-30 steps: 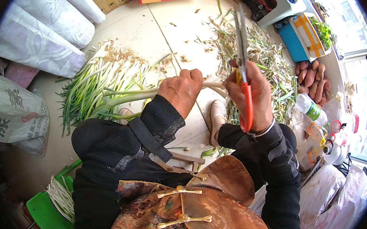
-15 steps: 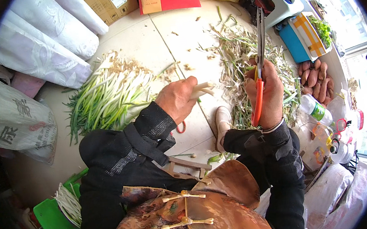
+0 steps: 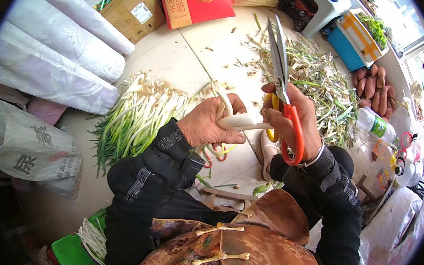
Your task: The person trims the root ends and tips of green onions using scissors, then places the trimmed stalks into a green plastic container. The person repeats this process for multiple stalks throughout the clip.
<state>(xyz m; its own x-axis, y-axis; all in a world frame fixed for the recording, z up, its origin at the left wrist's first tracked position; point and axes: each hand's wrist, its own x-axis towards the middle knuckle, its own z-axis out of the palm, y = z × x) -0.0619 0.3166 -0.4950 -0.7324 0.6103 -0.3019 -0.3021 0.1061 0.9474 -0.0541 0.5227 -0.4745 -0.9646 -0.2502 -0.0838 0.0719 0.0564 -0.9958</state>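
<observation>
"Where does this view look from?"
"The person's head: a wide fisheye camera, the left one of a side-by-side pair."
"Facing which way?"
"Downward, upright, with the brown garment (image 3: 268, 251) at the lower edge and the red box (image 3: 201, 4) at the top."
"How near?"
"Close above the left hand (image 3: 211, 125) and right hand (image 3: 296, 120), yet wide enough to catch floor (image 3: 165, 56) and window (image 3: 403, 12), bending toward a dark round rim."

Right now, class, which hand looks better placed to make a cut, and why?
Probably the right hand: it holds the scissors close to the white stalks, while the left hand is busy gripping them.
</observation>
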